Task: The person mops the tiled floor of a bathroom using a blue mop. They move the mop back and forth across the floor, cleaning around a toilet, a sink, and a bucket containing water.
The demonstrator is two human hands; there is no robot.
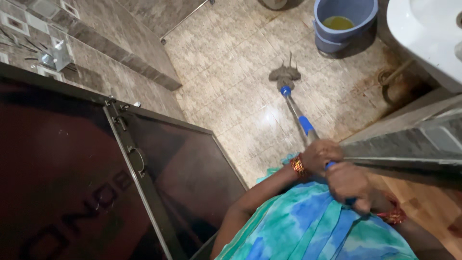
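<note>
Gripping the mop (288,91) handle, left hand (321,155) and right hand (351,185) are both closed; a hard push could knock the bucket (342,23) beyond its head.

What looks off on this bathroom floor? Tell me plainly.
Brown staining on the floor tiles around the drain ring near the basin. The blue bucket holds yellowish liquid. Nothing is spilled or broken.

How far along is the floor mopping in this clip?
Done: tiles near the mop shine wet. In hand: left hand and right hand both grip the handle, mop head pressed on the floor. Left: brown stains by the drain pipe. Bucket holds yellowish water.
</note>
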